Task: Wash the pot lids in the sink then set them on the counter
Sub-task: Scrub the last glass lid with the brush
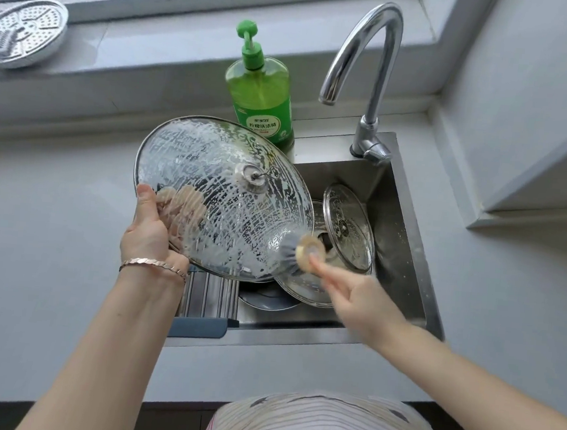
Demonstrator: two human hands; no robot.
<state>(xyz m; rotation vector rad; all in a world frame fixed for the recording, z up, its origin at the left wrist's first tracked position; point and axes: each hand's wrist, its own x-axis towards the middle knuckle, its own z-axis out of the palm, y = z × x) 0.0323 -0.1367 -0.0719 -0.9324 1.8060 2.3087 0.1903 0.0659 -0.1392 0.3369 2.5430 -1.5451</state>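
Note:
A large glass pot lid (222,192), streaked with white soap foam, is tilted over the steel sink (408,225). My left hand (152,227) grips its left rim, fingers showing through the glass. My right hand (354,293) holds a round dish brush (301,249) against the lid's lower right edge; hand and brush are blurred. A smaller glass lid (349,225) leans upright in the sink. Another lid (303,287) lies lower in the basin, partly hidden.
A green dish soap bottle (262,93) stands behind the sink beside the chrome faucet (369,81). A perforated metal steamer plate (20,32) rests on the window ledge. A roll-up drying rack (209,299) covers the sink's left part. Grey counter (51,228) surrounds the sink.

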